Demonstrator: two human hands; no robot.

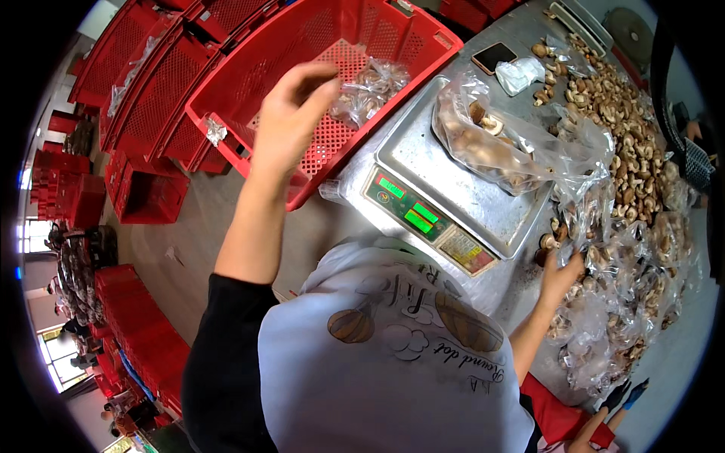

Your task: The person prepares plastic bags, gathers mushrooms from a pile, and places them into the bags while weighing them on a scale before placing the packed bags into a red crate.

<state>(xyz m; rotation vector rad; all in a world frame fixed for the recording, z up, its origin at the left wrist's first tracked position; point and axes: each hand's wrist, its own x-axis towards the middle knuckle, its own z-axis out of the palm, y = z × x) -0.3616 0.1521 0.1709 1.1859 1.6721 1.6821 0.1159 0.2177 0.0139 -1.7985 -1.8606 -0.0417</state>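
Note:
My left hand (pixel 297 105) is raised over a red plastic crate (pixel 226 150), its fingers curved apart, slightly blurred, with nothing in them. Several clear bags of mushrooms (pixel 371 93) lie inside the crate. At the right, my right hand (pixel 562 272) pinches the film of a clear plastic bag (pixel 586 218) beside a few loose mushrooms; its fingertips are partly covered. Between my hands stands a digital scale (pixel 430 218) with lit green displays. An untied clear bag of shiitake mushrooms (pixel 487 153) lies on its metal pan (pixel 419 136), its loose film spreading off to the right.
Loose mushrooms (pixel 634 136) are heaped at the far right, with filled bags (pixel 617 300) nearer. A phone (pixel 494 58) and a crumpled white wrapper (pixel 520 75) lie beyond the scale. A co-worker's gloved hands (pixel 626 395) are at the lower right. Red crates (pixel 153 85) stand at the left.

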